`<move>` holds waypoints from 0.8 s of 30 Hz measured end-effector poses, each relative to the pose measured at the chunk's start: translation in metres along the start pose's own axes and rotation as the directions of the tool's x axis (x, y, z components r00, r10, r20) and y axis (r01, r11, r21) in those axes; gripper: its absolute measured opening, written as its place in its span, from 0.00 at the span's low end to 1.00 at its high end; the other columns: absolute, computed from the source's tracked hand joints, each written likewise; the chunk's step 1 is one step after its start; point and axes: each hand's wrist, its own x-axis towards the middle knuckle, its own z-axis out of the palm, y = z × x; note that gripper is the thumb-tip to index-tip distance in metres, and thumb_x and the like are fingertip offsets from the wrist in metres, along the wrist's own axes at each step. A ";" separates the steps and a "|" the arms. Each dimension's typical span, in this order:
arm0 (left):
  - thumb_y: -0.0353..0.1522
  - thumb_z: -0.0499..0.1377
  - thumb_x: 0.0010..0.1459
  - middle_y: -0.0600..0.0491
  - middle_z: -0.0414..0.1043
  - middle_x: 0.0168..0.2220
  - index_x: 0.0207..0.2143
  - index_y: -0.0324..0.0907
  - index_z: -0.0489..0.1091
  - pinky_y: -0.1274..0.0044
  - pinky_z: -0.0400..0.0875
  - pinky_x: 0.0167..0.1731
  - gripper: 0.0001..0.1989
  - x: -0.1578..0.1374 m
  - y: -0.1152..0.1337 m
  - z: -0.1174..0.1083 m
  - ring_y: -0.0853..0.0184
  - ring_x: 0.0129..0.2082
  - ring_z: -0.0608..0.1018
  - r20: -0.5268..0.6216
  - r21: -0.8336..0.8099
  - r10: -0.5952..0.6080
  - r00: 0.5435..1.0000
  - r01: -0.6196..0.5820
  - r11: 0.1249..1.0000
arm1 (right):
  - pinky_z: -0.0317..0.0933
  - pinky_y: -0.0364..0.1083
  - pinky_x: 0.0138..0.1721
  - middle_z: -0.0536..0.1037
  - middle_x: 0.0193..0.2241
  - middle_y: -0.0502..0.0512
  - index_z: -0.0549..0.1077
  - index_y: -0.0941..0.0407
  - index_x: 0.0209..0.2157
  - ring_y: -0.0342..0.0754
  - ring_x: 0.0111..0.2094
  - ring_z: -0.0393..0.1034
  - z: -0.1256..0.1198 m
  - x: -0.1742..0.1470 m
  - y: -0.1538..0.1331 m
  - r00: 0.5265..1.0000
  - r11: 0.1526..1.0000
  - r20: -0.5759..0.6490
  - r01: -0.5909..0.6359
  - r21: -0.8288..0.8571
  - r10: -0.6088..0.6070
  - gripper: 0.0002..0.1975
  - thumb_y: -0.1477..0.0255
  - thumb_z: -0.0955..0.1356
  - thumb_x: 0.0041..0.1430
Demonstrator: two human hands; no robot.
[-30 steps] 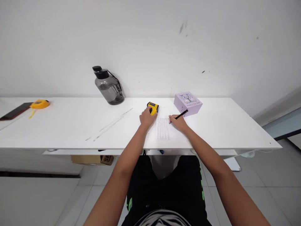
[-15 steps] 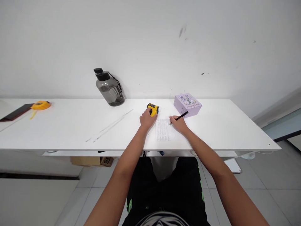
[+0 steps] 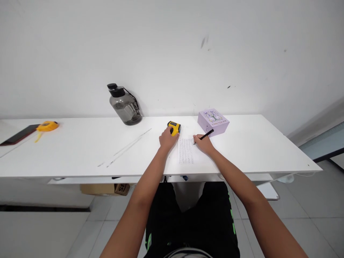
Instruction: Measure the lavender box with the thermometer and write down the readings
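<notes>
Grasping black pen (image 3: 208,134) in right hand (image 3: 204,143), yellow tape measure (image 3: 175,128) in left hand (image 3: 167,138) at 11 o'clock from handwritten sheet (image 3: 186,152); best pin sheet flat.

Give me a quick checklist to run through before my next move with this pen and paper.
1. Pen in the right hand: ok.
2. Pen tip touching the paper: cannot tell, too small.
3. Left hand on the yellow-and-black tool: ok, fingers around its near end.
4. Handwriting readable: cannot tell, too small.
5. Purple box off the written lines: ok.
6. Bottle standing away from both hands: ok.
</notes>
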 end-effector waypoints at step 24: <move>0.47 0.56 0.61 0.50 0.73 0.59 0.57 0.52 0.65 0.64 0.65 0.56 0.24 0.002 -0.005 -0.001 0.54 0.58 0.74 0.002 -0.006 -0.002 1.000 0.002 1.000 | 0.62 0.47 0.41 0.80 0.36 0.52 0.75 0.51 0.35 0.51 0.39 0.73 -0.010 0.002 0.001 0.981 0.969 -0.029 0.185 -0.161 -0.192 0.17 0.54 0.63 0.63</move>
